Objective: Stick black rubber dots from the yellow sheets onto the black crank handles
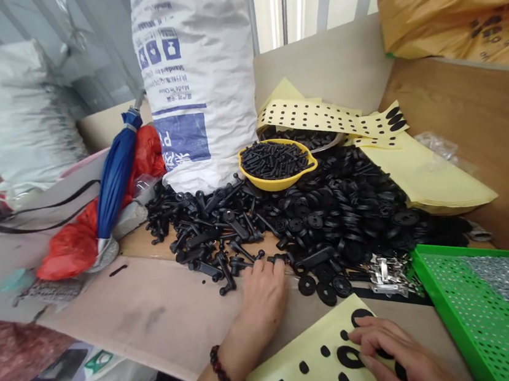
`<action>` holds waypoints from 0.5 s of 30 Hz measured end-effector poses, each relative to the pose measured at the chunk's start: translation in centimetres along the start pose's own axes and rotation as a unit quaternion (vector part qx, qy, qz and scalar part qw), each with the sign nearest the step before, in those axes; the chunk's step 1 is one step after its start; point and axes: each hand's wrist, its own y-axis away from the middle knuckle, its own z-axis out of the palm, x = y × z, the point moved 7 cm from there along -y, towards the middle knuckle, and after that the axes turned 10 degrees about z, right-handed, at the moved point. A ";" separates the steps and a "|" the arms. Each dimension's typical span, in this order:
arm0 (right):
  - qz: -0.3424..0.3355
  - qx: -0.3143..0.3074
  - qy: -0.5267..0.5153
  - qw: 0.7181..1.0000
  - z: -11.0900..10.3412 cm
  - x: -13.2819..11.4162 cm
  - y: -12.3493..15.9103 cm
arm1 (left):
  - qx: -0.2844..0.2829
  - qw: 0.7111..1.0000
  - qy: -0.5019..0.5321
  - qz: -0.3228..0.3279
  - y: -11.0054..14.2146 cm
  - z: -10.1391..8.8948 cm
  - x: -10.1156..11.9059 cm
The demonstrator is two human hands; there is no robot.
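Observation:
My left hand (265,294), with a beaded bracelet (225,372) on its wrist, reaches to the front edge of a pile of black crank-like handles (214,220). Its fingers are curled close together over the parts, and what lies under the fingertips is hidden. Beneath my forearm lies a yellow sheet (270,377) of black foam-like stickers, small dots and larger ovals. Over its right side is my right hand (395,352), thumb and fingers apart, fingertips touching the sheet beside a black ring-shaped sticker (349,357). Black round discs (326,293) lie just beyond the sheet.
A yellow bowl (276,183) of black screw-like pieces stands behind the piles, before a tall white sack (200,49). Metal clips (388,276) and a green tray (455,314) of small silvery parts are at right. More yellow sheets (424,176) lie behind; a blue umbrella (115,170) leans left.

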 end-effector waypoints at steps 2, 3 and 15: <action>0.005 -0.003 -0.011 1.000 0.1 0.0 -0.1 | 0.013 0.999 0.021 -0.022 -0.8 0.5 0.0; 0.011 -0.001 -0.017 1.000 0.2 0.2 -0.1 | 0.017 0.998 0.041 -0.038 -1.2 0.7 -0.2; 0.284 -0.026 -0.292 0.913 0.2 4.6 2.0 | 0.082 0.844 0.511 -0.143 0.8 0.7 -2.6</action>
